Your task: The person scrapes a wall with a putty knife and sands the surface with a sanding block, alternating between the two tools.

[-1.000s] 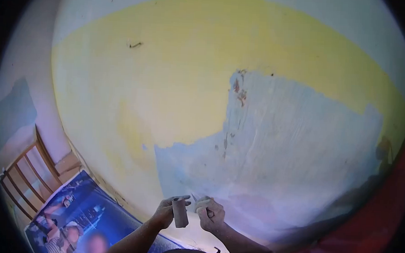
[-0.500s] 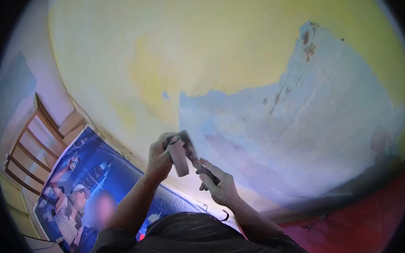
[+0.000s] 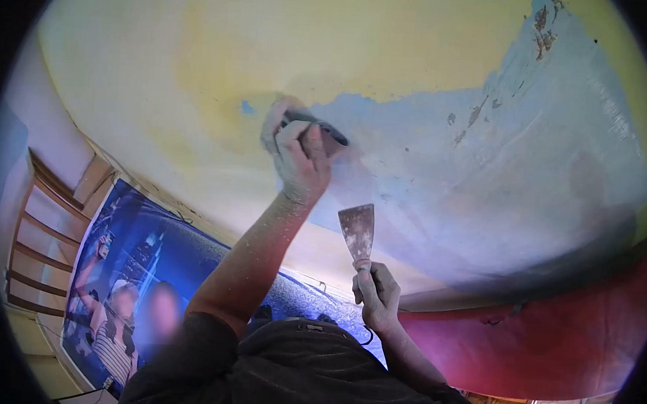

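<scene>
My left hand (image 3: 302, 153) is raised to the wall, its fingers closed round a bent, brownish-grey sheet of sandpaper (image 3: 330, 138) with a dark edge. The sheet lies against the wall (image 3: 414, 155) by the border between yellow paint and a bluish-white bare patch. Lower down, in front of my body, my right hand (image 3: 379, 293) grips a putty knife (image 3: 358, 229) by its handle. Its broad blade points up, spotted with white residue. Pale dust covers both hands and my left forearm.
Rough brown damage (image 3: 543, 34) marks the wall's upper right. A blue printed banner (image 3: 161, 230) with pictured people hangs lower left, beside a wooden slatted frame (image 3: 47, 235). Red sheeting (image 3: 535, 345) spreads at lower right.
My left hand has moved up and right onto the wall with the sandpaper, away from the putty knife. My right hand has moved slightly right and down, turning the blade upward.
</scene>
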`<state>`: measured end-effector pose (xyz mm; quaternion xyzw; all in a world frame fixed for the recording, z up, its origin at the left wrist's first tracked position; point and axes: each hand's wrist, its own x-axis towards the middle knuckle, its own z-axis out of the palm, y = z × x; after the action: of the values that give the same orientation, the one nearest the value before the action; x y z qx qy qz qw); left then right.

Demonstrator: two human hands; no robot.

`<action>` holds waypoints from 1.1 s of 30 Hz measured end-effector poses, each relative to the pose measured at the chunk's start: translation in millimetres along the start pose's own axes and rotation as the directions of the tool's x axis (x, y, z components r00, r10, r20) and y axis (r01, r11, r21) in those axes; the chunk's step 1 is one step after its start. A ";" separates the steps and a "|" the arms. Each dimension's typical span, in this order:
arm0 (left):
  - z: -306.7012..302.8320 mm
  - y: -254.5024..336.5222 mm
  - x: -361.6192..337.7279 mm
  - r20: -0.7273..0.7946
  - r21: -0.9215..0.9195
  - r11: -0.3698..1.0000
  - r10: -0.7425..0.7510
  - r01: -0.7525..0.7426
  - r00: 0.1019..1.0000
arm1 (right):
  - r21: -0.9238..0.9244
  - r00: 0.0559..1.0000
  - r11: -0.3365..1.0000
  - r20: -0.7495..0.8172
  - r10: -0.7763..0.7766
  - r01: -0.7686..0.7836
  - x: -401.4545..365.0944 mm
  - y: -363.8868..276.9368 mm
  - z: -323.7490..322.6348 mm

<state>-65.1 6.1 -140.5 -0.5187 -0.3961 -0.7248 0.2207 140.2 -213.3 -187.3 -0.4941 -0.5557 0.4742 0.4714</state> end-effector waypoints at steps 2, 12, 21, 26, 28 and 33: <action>23.2 27.7 4.6 -0.033 -0.108 0.993 0.041 -0.045 0.999 | -0.036 0.998 0.997 0.015 -0.062 0.062 -7.6 -4.3 -12.7; -2.2 127.4 245.7 0.021 -0.278 0.955 0.115 -0.105 0.993 | -0.150 0.928 0.916 0.044 -0.370 0.373 -12.3 -197.7 1.1; 29.9 163.9 264.1 -0.048 -0.039 0.985 0.164 -0.166 0.985 | -0.173 0.891 0.875 0.038 -0.453 0.453 16.2 -175.1 -58.2; 52.8 180.0 441.9 -0.194 -0.020 0.946 0.313 -0.322 0.930 | -0.263 0.778 0.750 0.003 -0.628 0.607 49.5 -250.7 -38.8; 55.4 182.1 464.3 -0.197 -0.020 0.937 0.338 -0.348 0.920 | -0.269 0.765 0.748 -0.056 -0.642 0.607 61.4 -272.4 -38.4; 47.0 148.3 426.7 -0.139 -0.045 0.949 0.304 -0.313 0.942 | -0.345 0.739 0.735 -0.150 -0.657 0.584 82.6 -311.1 -39.7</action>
<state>-85.1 -4.7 313.1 -0.5328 -0.2703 -0.7266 0.3393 142.3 -147.9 130.3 -0.3966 -0.6820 0.1363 0.5992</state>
